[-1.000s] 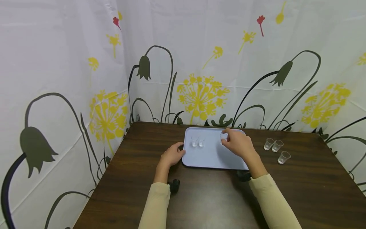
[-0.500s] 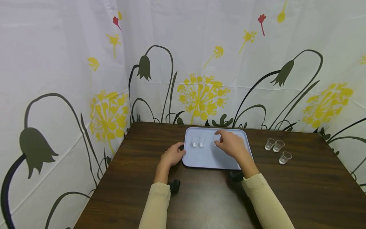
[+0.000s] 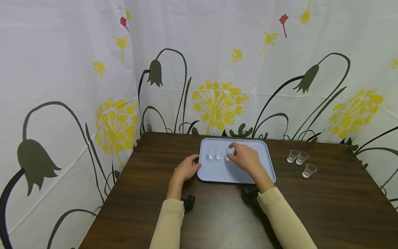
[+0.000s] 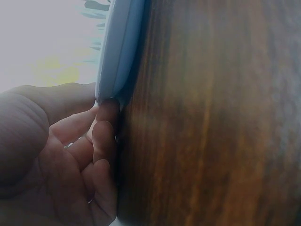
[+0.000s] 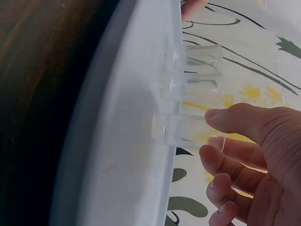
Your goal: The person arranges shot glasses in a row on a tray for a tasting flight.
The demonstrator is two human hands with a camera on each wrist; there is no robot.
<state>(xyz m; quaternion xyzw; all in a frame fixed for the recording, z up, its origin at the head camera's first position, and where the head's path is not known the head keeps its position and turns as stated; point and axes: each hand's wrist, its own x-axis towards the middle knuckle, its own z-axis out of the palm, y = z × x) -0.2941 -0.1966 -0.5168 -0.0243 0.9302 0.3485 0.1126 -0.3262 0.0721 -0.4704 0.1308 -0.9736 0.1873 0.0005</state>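
In the head view, my right hand (image 3: 246, 158) pinches a small clear shot glass (image 3: 229, 154) upright over the pale blue tray (image 3: 224, 175). Two more shot glasses (image 3: 215, 154) stand side by side to its left on the tray. The right wrist view shows thumb and fingertips around the upper part of the held shot glass (image 5: 181, 131); its base looks to be at the tray surface, and a small gap parts it from the other two. At the tray's left rim (image 4: 113, 61), my left hand (image 3: 187, 168) grips the edge between thumb and fingers.
Three clear shot glasses (image 3: 301, 159) stand on the dark wooden table (image 3: 149, 180) right of the tray, two of them together and one nearer. A white curtain (image 3: 217, 62) with printed flowers hangs behind the table.
My right hand has carried the shot glass leftward over the tray, closer to the pair standing there. The left hand has stayed at the tray's left rim.
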